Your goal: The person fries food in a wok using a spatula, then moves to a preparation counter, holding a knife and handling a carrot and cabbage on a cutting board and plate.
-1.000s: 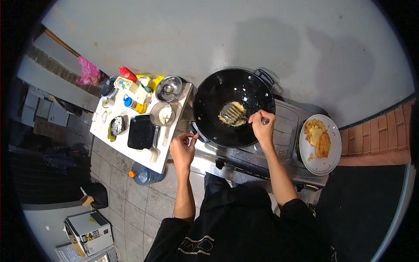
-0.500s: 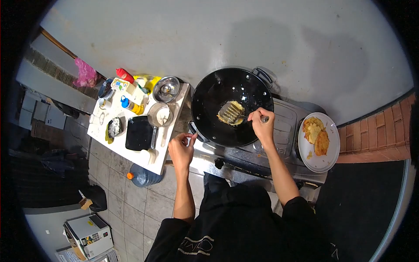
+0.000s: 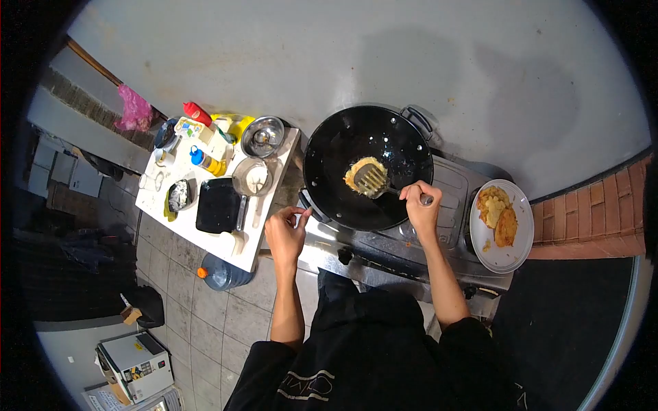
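Note:
A black wok [image 3: 343, 144] stands on the metal stove [image 3: 445, 185]. In its middle lies a pale yellow fritter [image 3: 358, 167] with browned edges. My right hand [image 3: 420, 204] is closed round the handle of a slotted metal spatula [image 3: 371, 180], whose blade lies over the fritter's right part. My left hand [image 3: 286, 231] is beside the wok's left handle [image 3: 311, 205], thumb and fingers pinched together; what they hold, if anything, is too small to tell. On the right, a white plate [image 3: 506, 259] bears browned fritters [image 3: 506, 227].
Left of the stove, a white table [image 3: 185, 229] holds a black square pan [image 3: 218, 205], a steel bowl [image 3: 263, 137], a bowl with white stuff [image 3: 252, 177], a yellow bottle [image 3: 208, 162] and a red bottle [image 3: 197, 114]. A large water bottle [image 3: 223, 272] is on the floor.
The spatula blade has turned, its handle now slanting down to the right. My right hand has moved slightly right and down, and browned edge shows at the fritter's left. My left hand stays by the wok handle.

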The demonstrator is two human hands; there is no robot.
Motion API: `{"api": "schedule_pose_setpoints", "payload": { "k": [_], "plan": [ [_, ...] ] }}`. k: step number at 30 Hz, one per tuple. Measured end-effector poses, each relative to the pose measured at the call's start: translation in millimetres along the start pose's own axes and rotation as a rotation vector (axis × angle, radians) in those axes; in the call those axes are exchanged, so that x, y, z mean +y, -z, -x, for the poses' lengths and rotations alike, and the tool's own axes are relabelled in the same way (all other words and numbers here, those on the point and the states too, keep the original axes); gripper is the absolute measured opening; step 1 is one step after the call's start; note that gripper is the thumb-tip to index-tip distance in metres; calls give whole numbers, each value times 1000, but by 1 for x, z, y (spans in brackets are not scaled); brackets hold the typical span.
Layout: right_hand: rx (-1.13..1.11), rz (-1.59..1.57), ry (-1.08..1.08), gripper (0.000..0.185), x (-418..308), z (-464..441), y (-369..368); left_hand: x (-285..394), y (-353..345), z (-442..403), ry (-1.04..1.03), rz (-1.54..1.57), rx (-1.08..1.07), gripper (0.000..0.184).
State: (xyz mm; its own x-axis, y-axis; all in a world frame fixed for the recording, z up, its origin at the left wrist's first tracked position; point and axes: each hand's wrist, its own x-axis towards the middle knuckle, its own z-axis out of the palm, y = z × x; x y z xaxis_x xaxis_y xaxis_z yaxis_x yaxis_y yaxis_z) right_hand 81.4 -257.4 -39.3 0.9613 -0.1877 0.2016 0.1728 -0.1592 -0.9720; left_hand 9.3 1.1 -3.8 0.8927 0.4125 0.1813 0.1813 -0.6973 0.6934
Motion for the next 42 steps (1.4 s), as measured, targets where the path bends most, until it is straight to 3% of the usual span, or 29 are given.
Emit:
{"api": "schedule_pose_setpoints", "payload": {
  "k": [17,23,26,42],
  "plan": [
    [-51,-3,33,25,6,-8,3,4,1,-4,43,-8,-18,23],
    [23,-81,-100,23,-3,-17,1,1,0,-2,25,9,-4,23],
    [-9,-45,13,24,-3,-24,-8,3,1,-1,32,4,-7,22],
    [-19,0,44,25,4,-22,-10,4,0,-1,23,-24,9,21]
  ]
}}
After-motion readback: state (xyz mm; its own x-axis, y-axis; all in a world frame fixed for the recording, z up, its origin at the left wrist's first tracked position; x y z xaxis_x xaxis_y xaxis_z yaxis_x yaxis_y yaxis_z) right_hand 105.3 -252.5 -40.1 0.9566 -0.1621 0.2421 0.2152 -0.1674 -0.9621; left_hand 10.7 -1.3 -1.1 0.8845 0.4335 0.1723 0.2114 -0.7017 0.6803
